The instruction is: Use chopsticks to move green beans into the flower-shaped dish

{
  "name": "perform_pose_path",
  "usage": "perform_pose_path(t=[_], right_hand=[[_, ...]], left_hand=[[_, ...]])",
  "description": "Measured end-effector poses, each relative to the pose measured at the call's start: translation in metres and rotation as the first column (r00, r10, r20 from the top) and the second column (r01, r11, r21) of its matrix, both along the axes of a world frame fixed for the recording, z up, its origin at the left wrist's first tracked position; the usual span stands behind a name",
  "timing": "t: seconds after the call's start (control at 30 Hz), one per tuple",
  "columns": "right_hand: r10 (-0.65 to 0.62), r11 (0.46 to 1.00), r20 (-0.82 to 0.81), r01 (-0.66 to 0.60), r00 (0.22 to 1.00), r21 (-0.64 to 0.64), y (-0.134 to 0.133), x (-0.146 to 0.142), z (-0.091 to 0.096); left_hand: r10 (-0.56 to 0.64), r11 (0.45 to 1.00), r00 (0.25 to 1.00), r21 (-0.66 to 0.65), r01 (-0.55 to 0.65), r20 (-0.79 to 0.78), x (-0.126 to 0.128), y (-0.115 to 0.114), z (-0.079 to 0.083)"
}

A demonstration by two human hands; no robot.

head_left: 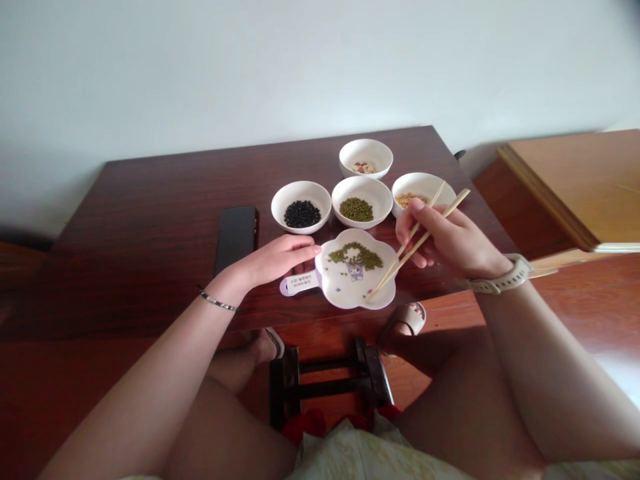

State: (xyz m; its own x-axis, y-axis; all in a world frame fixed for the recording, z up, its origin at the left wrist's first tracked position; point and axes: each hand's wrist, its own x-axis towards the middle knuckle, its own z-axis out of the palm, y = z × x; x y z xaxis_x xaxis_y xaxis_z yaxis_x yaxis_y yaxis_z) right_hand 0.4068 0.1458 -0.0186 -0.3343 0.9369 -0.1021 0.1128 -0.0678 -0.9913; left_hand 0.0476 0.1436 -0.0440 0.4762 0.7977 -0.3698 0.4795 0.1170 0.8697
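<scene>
My right hand [443,233] is closed around a pair of wooden chopsticks [413,249]. Their tips reach down to the lower right of a white flower-shaped plate [333,283] with a purple rim and a short handle [301,285]. Green mung beans [367,257] lie in an arc on the plate, above a printed cartoon figure. At the plate's left edge rests my left hand [280,260], fingers stretched out and holding nothing. Just behind the plate stands a white bowl of mung beans [356,209].
Nearby are white bowls with black beans [302,214], yellowish beans [410,200], and reddish and pale pieces [363,167]. A black phone-like slab [237,237] lies left on the dark wooden table [150,220]. A lighter wooden surface [580,180] stands right; a stool [330,383] is below.
</scene>
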Motion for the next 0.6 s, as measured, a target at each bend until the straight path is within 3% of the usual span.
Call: perform_pose_path(t=[0.33,0.6], right_hand=[[-0.175,0.976,-0.049,0.180,0.983,0.124,0.003,-0.006,-0.005],[-0.019,0.995,-0.050,0.024,0.999,0.100,-0.006,-0.020,-0.004]], left_hand=[[-0.001,1.000,1.000,0.011,0.001,-0.008,-0.001,-0.001,0.000],[-0.001,1.000,1.000,0.005,0.002,-0.006,0.000,0.001,0.001]])
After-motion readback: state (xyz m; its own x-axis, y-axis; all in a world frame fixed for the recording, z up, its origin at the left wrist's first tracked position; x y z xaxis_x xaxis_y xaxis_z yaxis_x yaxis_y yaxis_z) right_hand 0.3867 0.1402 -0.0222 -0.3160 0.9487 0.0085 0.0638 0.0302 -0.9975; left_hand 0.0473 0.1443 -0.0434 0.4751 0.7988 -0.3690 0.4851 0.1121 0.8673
